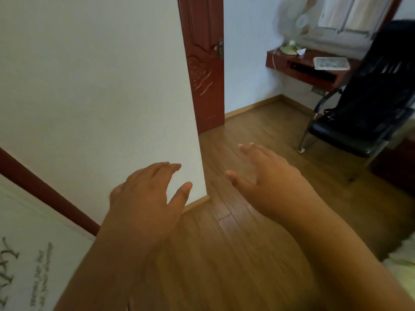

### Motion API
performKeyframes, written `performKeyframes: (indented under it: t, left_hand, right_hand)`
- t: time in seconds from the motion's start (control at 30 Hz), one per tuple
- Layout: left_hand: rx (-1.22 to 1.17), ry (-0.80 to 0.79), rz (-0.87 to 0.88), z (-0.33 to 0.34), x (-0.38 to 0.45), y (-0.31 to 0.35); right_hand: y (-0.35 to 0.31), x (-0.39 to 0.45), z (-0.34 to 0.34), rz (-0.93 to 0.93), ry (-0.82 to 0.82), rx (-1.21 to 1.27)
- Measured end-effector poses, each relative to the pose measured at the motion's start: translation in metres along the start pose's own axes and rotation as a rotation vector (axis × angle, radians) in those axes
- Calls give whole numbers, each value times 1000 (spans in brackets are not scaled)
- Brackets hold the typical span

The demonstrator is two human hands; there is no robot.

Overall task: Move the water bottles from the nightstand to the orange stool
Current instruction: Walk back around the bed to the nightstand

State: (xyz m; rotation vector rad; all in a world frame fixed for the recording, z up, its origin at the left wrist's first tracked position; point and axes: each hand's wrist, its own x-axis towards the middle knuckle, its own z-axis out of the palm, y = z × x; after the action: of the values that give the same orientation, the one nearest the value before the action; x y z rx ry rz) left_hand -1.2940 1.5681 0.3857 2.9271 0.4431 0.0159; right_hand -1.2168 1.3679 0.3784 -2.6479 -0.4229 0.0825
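While both arms reach forward, no bottles, nightstand or stool in frame; whereabouts of bottles cannot be told from this view. Left hand (146, 194) palm down, fingers spread and loosely curved, holding nothing. Right hand (267, 176) also palm down, fingers splayed, thumb out, empty. Hands side by side, apart, not touching anything. Both slightly motion-blurred.

Under hands: wood floor (258, 221), brown planks, pale baseboard along walls. White wall (89, 86) fills left half, corner edge running down between hands, left hand in front of it. Dark red door (205, 63) beyond corner, carved panel, metal handle on right edge. Dark red trim (45, 189) slanting across lower left, white surface with grey twig-like pattern below it.

Far right: black chair (363, 122) with metal frame, tall backrest, something small and dark on seat, not identifiable. Behind it a reddish desk (303, 68) against wall, with white fan (292, 25) on top, thin cord hanging off front, flat pale rectangular item (331, 63) lying near chair. Window (350, 16) above desk, blurred, cut off by top edge.

Lower right corner: pale greenish fabric edge (402, 259), cut off, unclear. Dark red furniture piece right of chair, mostly out of frame. Forearms cut off by bottom edge.
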Motion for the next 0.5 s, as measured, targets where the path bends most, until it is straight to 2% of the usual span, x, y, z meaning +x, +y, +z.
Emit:
performKeyframes:
  t: [0.27,0.5]
  left_hand:
    - [-29,-53,190,16,101,66]
    - [-125,-58,476,28,193,118]
  right_hand:
    - [62,47,-41,231,71,-70]
    - [100,80,-61,474,131,-104]
